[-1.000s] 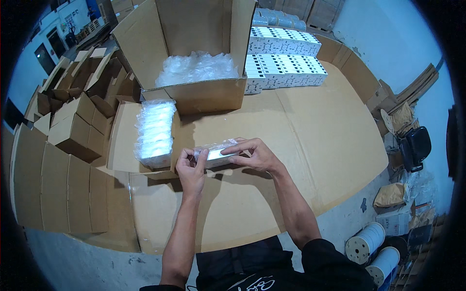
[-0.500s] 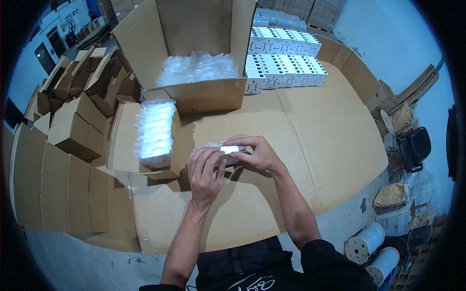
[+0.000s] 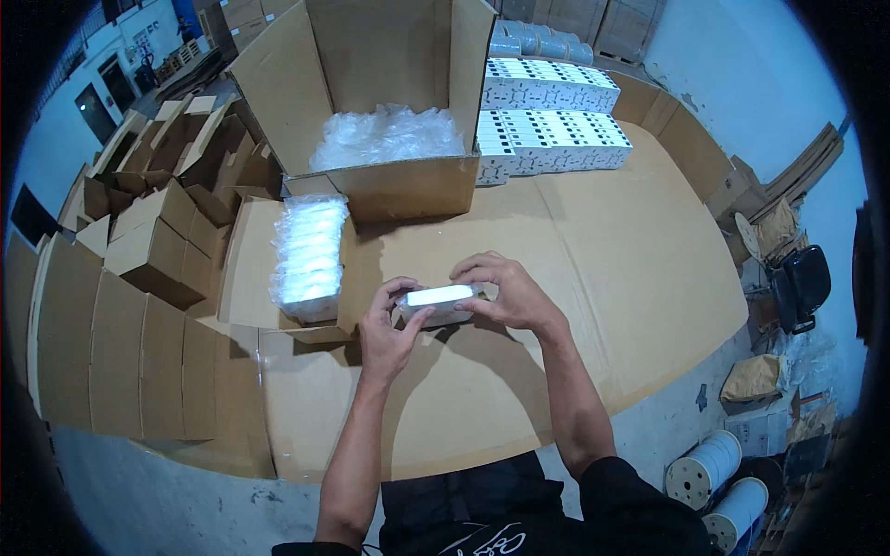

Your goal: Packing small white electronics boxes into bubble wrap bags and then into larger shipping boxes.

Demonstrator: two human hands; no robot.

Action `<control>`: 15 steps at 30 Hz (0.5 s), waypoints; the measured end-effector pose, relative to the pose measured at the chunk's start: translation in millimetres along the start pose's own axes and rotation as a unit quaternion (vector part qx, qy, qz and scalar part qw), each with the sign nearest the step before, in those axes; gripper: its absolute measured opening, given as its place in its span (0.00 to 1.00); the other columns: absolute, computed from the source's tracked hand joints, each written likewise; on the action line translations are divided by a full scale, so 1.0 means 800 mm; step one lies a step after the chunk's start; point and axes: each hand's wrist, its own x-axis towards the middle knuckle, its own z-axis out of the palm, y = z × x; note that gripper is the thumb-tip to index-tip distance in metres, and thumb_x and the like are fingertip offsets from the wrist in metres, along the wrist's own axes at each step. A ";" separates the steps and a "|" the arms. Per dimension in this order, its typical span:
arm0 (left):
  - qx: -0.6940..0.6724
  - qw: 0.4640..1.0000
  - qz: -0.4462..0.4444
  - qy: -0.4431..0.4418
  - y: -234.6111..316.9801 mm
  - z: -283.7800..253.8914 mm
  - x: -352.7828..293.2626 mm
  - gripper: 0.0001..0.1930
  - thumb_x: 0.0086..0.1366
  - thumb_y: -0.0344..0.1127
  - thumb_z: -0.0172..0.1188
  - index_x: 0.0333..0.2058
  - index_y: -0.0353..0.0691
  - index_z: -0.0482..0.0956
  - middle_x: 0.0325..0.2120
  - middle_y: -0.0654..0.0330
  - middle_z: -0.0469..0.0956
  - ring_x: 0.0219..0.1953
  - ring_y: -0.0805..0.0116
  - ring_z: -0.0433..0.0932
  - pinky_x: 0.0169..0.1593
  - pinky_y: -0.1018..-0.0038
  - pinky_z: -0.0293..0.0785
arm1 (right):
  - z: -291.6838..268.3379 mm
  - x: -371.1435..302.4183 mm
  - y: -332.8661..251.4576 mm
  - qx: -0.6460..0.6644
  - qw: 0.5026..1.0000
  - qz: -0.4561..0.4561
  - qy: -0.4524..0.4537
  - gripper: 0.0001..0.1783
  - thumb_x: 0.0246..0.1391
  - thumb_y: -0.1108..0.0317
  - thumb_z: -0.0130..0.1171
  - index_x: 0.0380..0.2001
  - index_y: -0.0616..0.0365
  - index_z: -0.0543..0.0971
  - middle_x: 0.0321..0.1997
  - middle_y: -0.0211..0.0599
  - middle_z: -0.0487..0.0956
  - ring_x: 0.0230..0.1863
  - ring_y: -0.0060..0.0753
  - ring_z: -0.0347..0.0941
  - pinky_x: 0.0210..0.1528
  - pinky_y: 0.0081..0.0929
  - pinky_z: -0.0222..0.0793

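Note:
Between my two hands is a small white box (image 3: 439, 296) in clear plastic wrap, held just over the cardboard-covered table. My left hand (image 3: 385, 329) grips its left end, thumb on the near side. At the opposite end, my right hand (image 3: 508, 292) has its fingers bent over the far corner and the thumb at the near side. To the left, an open carton (image 3: 349, 278) holds a row of similar plastic-wrapped white boxes (image 3: 309, 255). Behind it stands a large open carton (image 3: 408, 190) filled with clear plastic bags (image 3: 385, 137).
Stacked white boxes (image 3: 556, 144) stand at the back right of the cardboard table surface (image 3: 612, 296). Open brown cartons (image 3: 158, 241) crowd the left side. On the floor at lower right lie cable spools (image 3: 705, 468), with a black chair (image 3: 802, 287) farther up.
My left fingers have moved off the top of the wrapped box to its left end, so more of its white face shows. The whole view has shifted slightly.

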 end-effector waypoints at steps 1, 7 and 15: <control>0.011 1.000 0.002 -0.012 -0.002 -0.003 0.000 0.22 0.59 0.20 0.70 0.52 0.32 0.75 0.44 0.54 0.82 0.50 0.70 0.79 0.56 0.72 0.75 | -0.002 0.002 -0.009 0.002 1.000 -0.002 0.000 0.16 0.48 0.71 0.72 0.43 0.57 0.87 0.50 0.38 0.85 0.53 0.42 0.77 0.57 0.37 0.73; 0.064 0.998 -0.016 -0.021 0.006 -0.013 -0.007 0.23 0.59 0.24 0.71 0.53 0.35 0.76 0.45 0.55 0.82 0.45 0.68 0.82 0.53 0.73 0.78 | 0.002 0.008 -0.045 -0.117 0.992 -0.017 -0.050 0.17 0.47 0.69 0.71 0.43 0.57 0.86 0.42 0.41 0.85 0.47 0.47 0.76 0.55 0.40 0.73; 0.205 0.979 0.010 0.018 0.010 -0.008 -0.068 0.34 0.62 0.27 0.68 0.65 0.34 0.64 0.56 0.41 0.74 0.58 0.50 0.76 0.62 0.60 0.72 | -0.005 -0.001 -0.047 -0.153 0.988 0.006 -0.001 0.13 0.50 0.70 0.67 0.41 0.58 0.83 0.37 0.45 0.84 0.42 0.50 0.75 0.48 0.44 0.72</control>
